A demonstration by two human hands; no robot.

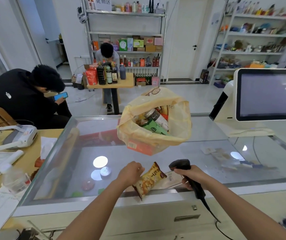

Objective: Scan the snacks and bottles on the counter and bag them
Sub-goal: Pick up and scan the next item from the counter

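Scan step: our left hand [133, 172] pinches the snack [150, 181] at the near desk [242, 163] edge, our right hand [191, 175] grips the scanner [182, 165] beside it. Next: aim at the barcode, then drop it in the bag [156, 122], just beyond, already part full.

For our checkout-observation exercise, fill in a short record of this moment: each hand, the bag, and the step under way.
left hand: pinches the upper edge of the snack packet
right hand: grips the black scanner, head beside the packet
bag: yellow, open, standing on the glass counter; jar and green packet visible inside
step: packet at the scanner, not yet bagged
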